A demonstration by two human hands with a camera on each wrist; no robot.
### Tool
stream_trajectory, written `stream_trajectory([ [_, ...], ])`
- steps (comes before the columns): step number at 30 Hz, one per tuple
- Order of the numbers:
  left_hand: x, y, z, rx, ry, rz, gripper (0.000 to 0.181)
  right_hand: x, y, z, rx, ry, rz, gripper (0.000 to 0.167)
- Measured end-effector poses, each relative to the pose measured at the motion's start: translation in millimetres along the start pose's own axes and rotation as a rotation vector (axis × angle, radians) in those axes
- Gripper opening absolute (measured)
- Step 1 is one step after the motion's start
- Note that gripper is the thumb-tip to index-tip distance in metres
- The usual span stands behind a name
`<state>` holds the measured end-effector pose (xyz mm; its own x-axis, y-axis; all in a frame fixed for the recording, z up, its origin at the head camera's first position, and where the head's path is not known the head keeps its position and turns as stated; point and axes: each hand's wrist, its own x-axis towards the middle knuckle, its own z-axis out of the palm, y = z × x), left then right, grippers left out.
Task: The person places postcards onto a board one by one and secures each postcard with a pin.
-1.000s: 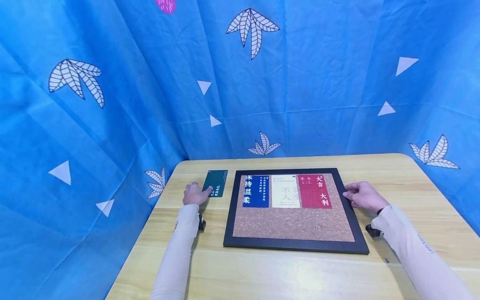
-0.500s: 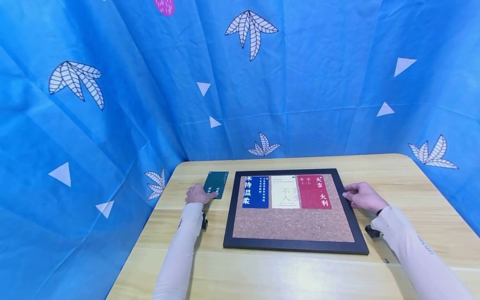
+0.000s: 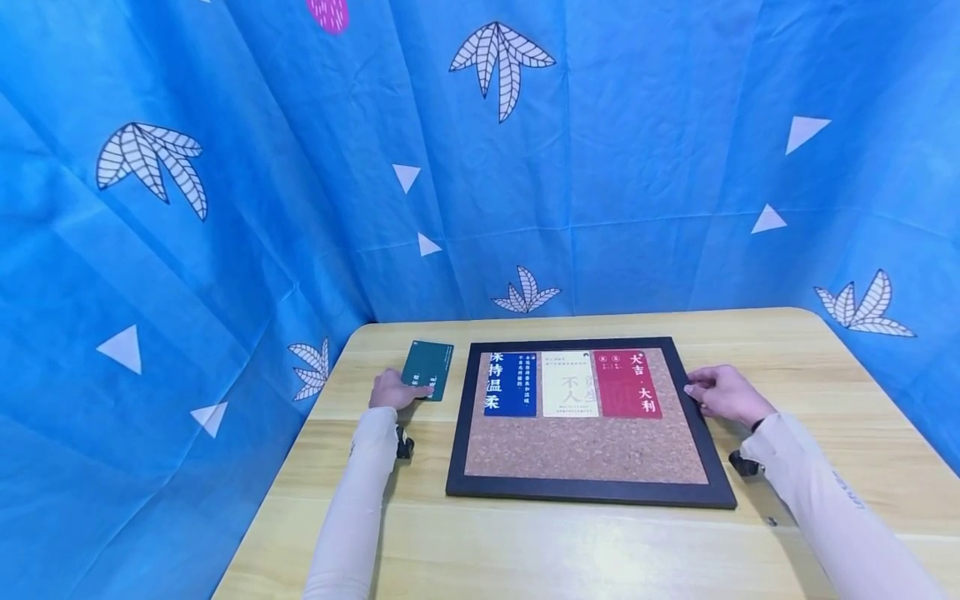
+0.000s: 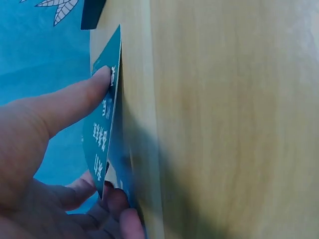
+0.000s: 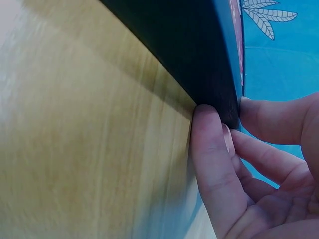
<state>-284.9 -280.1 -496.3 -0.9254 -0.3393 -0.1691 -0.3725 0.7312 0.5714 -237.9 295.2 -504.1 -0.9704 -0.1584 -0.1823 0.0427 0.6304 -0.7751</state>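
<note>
My left hand [image 3: 392,389] pinches a dark green card [image 3: 435,358] with white characters, left of the board. In the left wrist view the thumb lies on the printed face of the card [image 4: 102,119], fingers are behind its lower edge, and the card tilts up off the tabletop. My right hand [image 3: 726,393] grips the right side of a black-framed cork board [image 3: 585,450]. In the right wrist view the thumb is on the face of the frame [image 5: 184,45] and a fingertip is at its lower edge. Blue [image 3: 512,396], cream [image 3: 572,400] and red [image 3: 628,396] cards lie along the cork's upper part.
The wooden table [image 3: 570,550] ends against a blue patterned cloth [image 3: 637,167] at the back and sides. A small dark object [image 3: 772,522] lies on the table near the right forearm.
My left hand's thumb has come further onto the green card, and the card has shifted and turned slightly to the left. My right hand and the cork board have stayed put.
</note>
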Motion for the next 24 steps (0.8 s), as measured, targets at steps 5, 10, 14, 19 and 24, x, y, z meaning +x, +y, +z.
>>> stream_trajectory([
  [5, 2.8, -3.9, -0.3, -0.055, -0.001, -0.014, 0.074, 0.2, 0.3, -0.7, -0.001, 0.002, 0.004, 0.049],
  [10, 7.0, -8.3, -0.9, -0.085, -0.001, -0.02, 0.08, -0.1, 0.8, -0.3, -0.006, 0.006, 0.009, 0.048],
  [14, 8.5, -9.0, -3.4, -0.152, 0.003, -0.037, 0.079, 0.4, 1.2, 0.0, -0.008, 0.01, 0.004, 0.048],
  [19, 10.0, -10.4, -8.5, -0.302, 0.017, -0.068, 0.073, -0.2, 0.1, -0.3, -0.01, 0.01, 0.006, 0.048],
  [24, 9.8, -14.3, -11.3, -0.618, 0.01, -0.109, 0.066, -1.5, -2.0, -0.4, -0.01, 0.007, 0.009, 0.049],
])
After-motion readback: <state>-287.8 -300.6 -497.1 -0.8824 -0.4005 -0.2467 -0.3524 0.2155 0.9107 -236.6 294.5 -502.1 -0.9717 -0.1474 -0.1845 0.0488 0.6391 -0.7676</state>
